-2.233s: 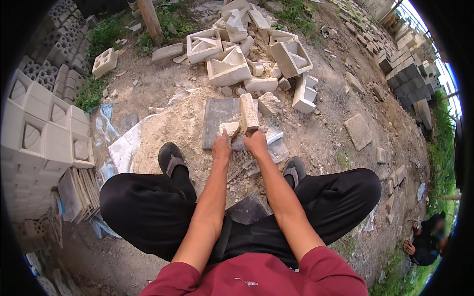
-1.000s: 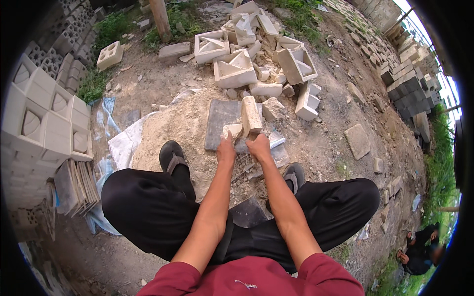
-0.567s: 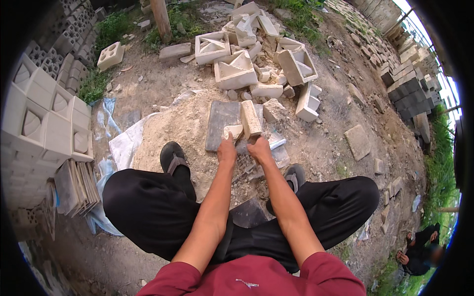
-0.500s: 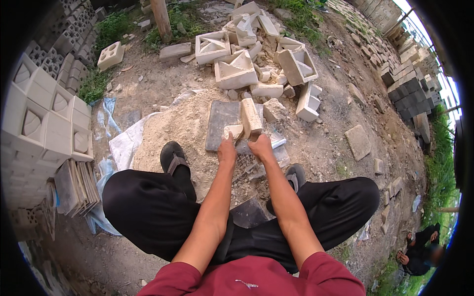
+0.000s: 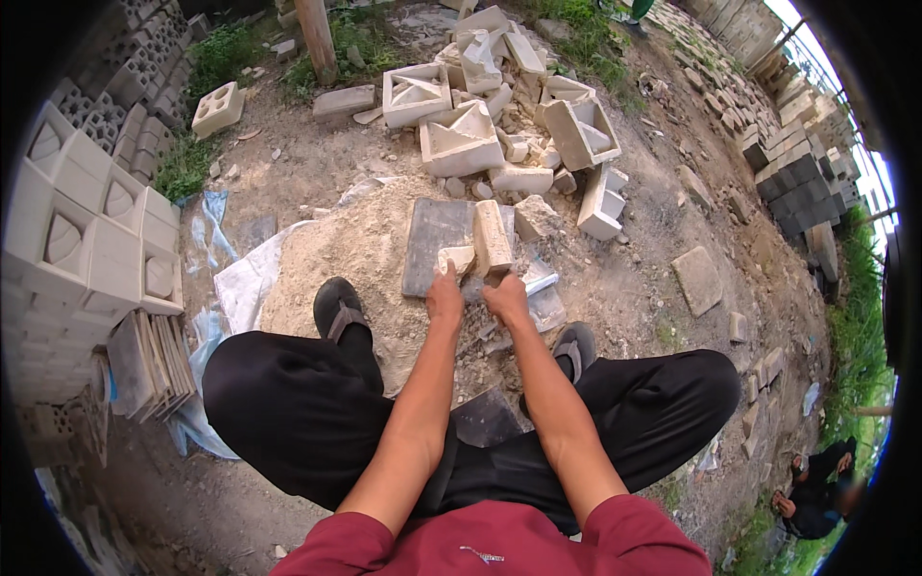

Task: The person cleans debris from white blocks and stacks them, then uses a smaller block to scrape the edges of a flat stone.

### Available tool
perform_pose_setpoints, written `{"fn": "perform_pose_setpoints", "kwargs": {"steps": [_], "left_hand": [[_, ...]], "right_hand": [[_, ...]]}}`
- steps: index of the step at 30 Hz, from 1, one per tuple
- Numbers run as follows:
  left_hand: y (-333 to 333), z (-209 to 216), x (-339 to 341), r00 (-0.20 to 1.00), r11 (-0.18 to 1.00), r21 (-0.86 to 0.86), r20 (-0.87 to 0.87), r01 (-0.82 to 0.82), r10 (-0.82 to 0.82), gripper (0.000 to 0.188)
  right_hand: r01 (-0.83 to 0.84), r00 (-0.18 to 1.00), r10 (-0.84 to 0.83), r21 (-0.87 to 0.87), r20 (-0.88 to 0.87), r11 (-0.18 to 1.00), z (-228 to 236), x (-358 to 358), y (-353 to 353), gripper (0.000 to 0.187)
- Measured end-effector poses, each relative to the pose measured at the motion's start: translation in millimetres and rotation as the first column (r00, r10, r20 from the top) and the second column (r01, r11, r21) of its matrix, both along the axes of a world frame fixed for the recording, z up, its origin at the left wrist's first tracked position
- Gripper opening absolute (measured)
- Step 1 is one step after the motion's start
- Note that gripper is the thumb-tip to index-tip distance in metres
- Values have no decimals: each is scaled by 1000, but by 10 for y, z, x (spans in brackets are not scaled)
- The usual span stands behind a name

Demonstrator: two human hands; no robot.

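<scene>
A long cream brick (image 5: 493,235) stands on its narrow side on a flat dark board (image 5: 431,245). My right hand (image 5: 505,296) is closed round its near end. Just left of it, a smaller pale chunk of block (image 5: 456,257) is pinched in my left hand (image 5: 445,294). The two pieces sit close together, and my fingers hide their near ends. Loose sandy powder (image 5: 360,245) is heaped against the board's left side.
Broken cream blocks (image 5: 461,144) are piled beyond the board. Patterned blocks (image 5: 106,226) are stacked at left above leaning boards (image 5: 149,365). Plastic sheeting (image 5: 252,274) borders the powder. A flat slab (image 5: 696,280) lies at right; another person (image 5: 816,490) is at lower right.
Both hands keep their holds, with hardly any movement against the board. The whole view has shifted very slightly.
</scene>
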State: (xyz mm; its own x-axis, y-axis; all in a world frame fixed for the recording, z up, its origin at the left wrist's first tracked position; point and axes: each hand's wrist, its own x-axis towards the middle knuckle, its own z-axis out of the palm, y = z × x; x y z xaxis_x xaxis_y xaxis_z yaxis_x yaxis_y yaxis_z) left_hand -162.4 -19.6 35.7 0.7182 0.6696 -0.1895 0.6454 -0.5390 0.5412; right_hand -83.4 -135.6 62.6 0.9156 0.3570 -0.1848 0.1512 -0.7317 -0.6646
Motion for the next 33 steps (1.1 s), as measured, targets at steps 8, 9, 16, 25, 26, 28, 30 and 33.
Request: {"fn": "perform_pose_setpoints", "kwargs": {"steps": [8,9,16,25,26,28,30,33], "left_hand": [[-42,60,-48,999,1000,-14,-25,22,-22,64],[-38,76,-49,1000,999,-41,-3,9,-9,63],[-43,111,16,1000,995,-97,-11,0,-1,62],[-51,19,-60,999,1000,-23,37,-5,5,64],[-63,52,-32,999,1000,-28,43,-5,6,64],[-33,94,-6,999,997,-83,-54,-1,-4,64],[-41,109,2,999,998,-66,-44,1,-4,64],[-41,83,29,1000,999,-43,-6,4,-5,63]], "right_hand": [[132,983,-164,299,84,945,284,47,296,52],[130,979,-164,250,119,959,284,53,290,56],[-7,999,9,58,-38,998,-4,51,28,61],[52,981,-99,269,164,962,270,86,245,48],[52,989,-79,207,127,977,234,54,197,50],[17,999,-19,-54,-48,998,113,-10,98,53],[20,998,-19,32,-55,999,1,-28,19,53],[36,998,-34,29,-59,999,-33,90,19,54]]}}
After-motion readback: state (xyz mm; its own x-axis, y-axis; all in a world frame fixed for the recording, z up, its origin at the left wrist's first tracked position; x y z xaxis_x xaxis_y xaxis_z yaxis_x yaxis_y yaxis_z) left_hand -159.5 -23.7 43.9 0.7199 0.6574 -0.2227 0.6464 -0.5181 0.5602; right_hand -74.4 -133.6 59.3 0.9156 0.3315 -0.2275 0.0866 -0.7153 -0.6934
